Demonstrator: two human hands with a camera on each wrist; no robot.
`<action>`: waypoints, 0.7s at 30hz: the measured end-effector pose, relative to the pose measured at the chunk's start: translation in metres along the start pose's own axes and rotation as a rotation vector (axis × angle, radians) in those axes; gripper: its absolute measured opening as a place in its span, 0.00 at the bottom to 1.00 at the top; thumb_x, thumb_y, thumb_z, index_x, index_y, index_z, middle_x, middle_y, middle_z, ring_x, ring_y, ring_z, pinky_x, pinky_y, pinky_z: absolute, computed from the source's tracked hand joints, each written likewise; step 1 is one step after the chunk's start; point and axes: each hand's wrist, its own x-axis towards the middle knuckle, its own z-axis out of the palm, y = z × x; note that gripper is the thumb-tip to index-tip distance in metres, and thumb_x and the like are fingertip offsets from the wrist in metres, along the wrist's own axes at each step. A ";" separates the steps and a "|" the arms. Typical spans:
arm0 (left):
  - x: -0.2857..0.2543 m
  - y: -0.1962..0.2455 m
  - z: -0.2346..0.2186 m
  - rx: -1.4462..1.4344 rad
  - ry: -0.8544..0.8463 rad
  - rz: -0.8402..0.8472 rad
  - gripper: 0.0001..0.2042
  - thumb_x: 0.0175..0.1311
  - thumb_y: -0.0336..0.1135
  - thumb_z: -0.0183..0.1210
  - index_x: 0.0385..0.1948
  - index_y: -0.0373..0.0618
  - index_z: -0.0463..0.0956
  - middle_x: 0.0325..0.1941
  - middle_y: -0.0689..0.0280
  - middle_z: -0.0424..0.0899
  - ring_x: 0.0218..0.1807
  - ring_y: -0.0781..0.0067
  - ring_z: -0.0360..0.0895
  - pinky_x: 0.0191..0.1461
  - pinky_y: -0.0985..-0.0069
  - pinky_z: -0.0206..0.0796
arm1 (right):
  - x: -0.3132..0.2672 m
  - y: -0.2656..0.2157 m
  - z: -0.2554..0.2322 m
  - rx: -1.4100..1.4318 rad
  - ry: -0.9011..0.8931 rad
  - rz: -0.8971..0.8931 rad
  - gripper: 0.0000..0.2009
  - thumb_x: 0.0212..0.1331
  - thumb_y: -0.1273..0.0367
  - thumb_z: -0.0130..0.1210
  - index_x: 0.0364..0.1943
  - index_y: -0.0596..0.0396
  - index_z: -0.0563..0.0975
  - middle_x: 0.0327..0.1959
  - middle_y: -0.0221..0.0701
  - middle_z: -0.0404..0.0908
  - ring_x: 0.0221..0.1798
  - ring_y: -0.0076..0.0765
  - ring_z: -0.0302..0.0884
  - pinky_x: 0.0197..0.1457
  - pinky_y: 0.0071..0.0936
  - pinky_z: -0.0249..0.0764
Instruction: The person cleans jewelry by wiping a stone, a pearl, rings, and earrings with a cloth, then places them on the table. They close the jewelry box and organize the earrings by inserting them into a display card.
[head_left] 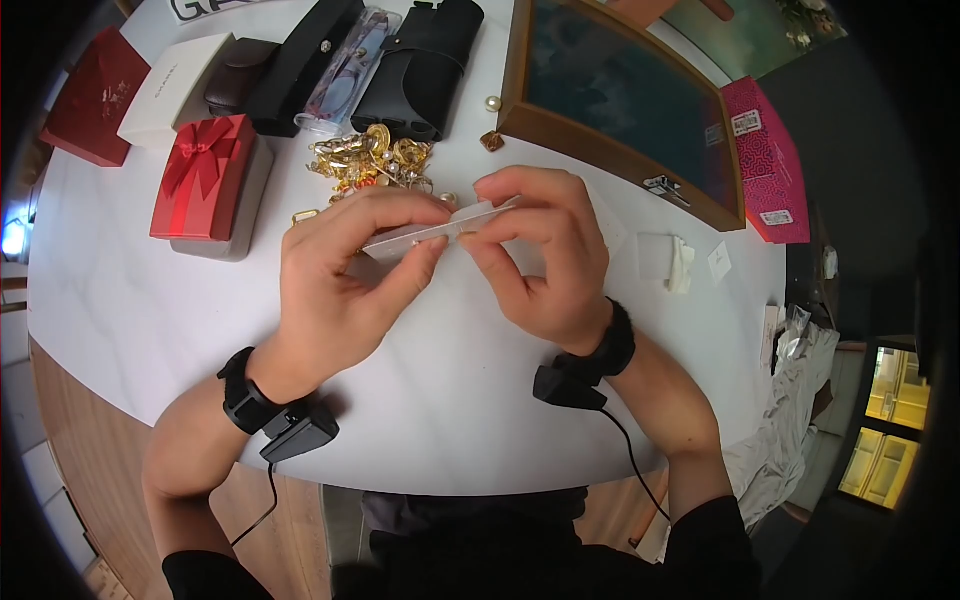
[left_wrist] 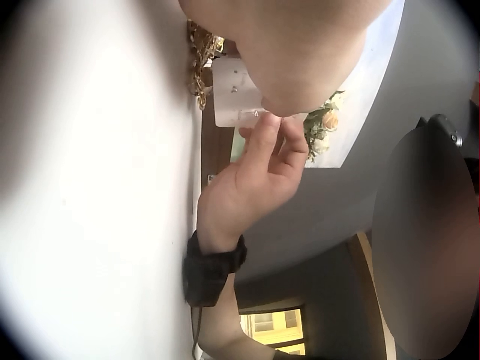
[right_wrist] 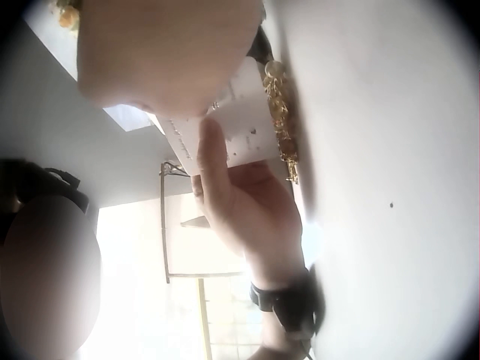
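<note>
Both hands hold a white earring card (head_left: pixel 393 243) up over the table, tilted so the head view sees it nearly edge-on. Small studs show on its face in the left wrist view. My left hand (head_left: pixel 335 275) grips the card's left part, thumb (right_wrist: pixel 213 154) across the front and fingers behind. At the other end, my right hand (head_left: pixel 548 255) pinches with thumb and fingertips at the card's edge; those fingertips cover whatever small piece may be there. Just beyond the card lies a heap of gold and pearl jewelry (head_left: pixel 372 160).
A red gift box (head_left: pixel 200 190) with a bow sits left. Behind stand a white box (head_left: pixel 172 88), black cases (head_left: pixel 418 70) and a clear pouch (head_left: pixel 348 75). A wooden glass-topped box (head_left: pixel 620 100) fills the back right, near a pink box (head_left: pixel 768 165). A small clear bag (head_left: pixel 660 260) lies right.
</note>
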 end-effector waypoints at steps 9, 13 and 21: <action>0.001 0.002 -0.001 -0.015 -0.024 -0.014 0.10 0.58 0.21 0.66 0.41 0.36 0.83 0.41 0.59 0.89 0.42 0.66 0.86 0.49 0.75 0.75 | -0.016 0.015 0.012 0.257 0.109 0.179 0.21 0.58 0.73 0.69 0.47 0.57 0.67 0.44 0.35 0.85 0.36 0.28 0.76 0.44 0.25 0.75; 0.001 0.001 0.000 0.000 -0.008 -0.023 0.10 0.58 0.22 0.67 0.41 0.36 0.83 0.40 0.59 0.88 0.41 0.66 0.86 0.46 0.76 0.75 | -0.012 0.010 0.007 0.162 0.062 0.182 0.22 0.57 0.74 0.69 0.49 0.58 0.66 0.45 0.36 0.85 0.37 0.29 0.79 0.44 0.26 0.76; 0.001 -0.001 -0.001 0.036 -0.031 -0.046 0.10 0.58 0.24 0.67 0.41 0.36 0.82 0.37 0.59 0.88 0.37 0.68 0.86 0.43 0.77 0.74 | -0.015 0.013 0.008 0.275 0.046 0.286 0.23 0.56 0.73 0.70 0.50 0.60 0.68 0.45 0.37 0.84 0.41 0.31 0.84 0.44 0.26 0.77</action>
